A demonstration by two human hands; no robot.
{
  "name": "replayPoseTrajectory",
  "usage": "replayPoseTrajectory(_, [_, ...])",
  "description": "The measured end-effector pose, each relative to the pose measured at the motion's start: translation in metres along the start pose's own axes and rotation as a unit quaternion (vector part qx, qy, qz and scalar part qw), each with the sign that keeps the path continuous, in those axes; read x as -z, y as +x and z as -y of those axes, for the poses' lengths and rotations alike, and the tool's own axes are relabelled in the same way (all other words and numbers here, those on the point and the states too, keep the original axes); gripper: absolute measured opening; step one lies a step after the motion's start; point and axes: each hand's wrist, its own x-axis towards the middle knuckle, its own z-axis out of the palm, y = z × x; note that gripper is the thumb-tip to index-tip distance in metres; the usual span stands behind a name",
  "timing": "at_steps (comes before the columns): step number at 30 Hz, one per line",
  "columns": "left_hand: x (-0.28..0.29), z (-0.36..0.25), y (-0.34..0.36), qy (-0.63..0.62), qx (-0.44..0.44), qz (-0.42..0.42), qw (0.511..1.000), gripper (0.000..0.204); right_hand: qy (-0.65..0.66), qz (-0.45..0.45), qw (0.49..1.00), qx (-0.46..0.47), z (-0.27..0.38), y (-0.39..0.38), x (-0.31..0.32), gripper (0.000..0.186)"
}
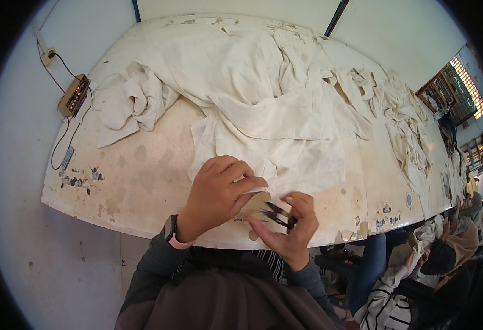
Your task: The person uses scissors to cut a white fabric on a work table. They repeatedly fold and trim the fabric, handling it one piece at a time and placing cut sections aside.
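- From where I stand, the left hand [222, 187] is closed at the near edge of the cream cloth [274, 121], thumb and fingers together on the fabric.
- The right hand [296, 225] is clamped around small black snips [279, 214], just beside the left; the blades point toward it and look slightly parted.
- The cream cloth lies in loose folds over the middle of the pale, worn surface [159, 148], its near edge drawn toward the person, its far part reaching toward the back.
- A bunched bit of fabric [140, 102] sits on the left; I can't tell whether it is the same piece.
- More crumpled cloth [406, 126] lies along the right of the surface.
- A watch [171, 228] with a pink strap is on the left wrist.
- Over by the left wall, a brown box [74, 95] shows a red light and trailing wires.
- Off to the right, near the surface, someone in a striped sleeve [384, 305] handles pale fabric [428, 231].
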Motion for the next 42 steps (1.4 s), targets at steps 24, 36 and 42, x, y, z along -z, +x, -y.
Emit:
replayPoseTrajectory(24, [0.000,0.013,-0.013,-0.268,0.092,0.102,0.954,0.021,0.291,0.068,0.934,-0.193,-0.017,0.027,-0.014,0.010])
replayPoseTrajectory(36, [-0.005,0.019,-0.020,-0.343,0.161,0.006,0.926,0.015,0.367,0.118,0.870,-0.308,0.005,0.021,-0.001,0.022])
replayPoseTrajectory(42, [0.000,0.012,-0.016,-0.279,0.135,0.028,0.950,0.015,0.299,0.091,0.914,-0.259,0.012,0.022,-0.005,0.017])
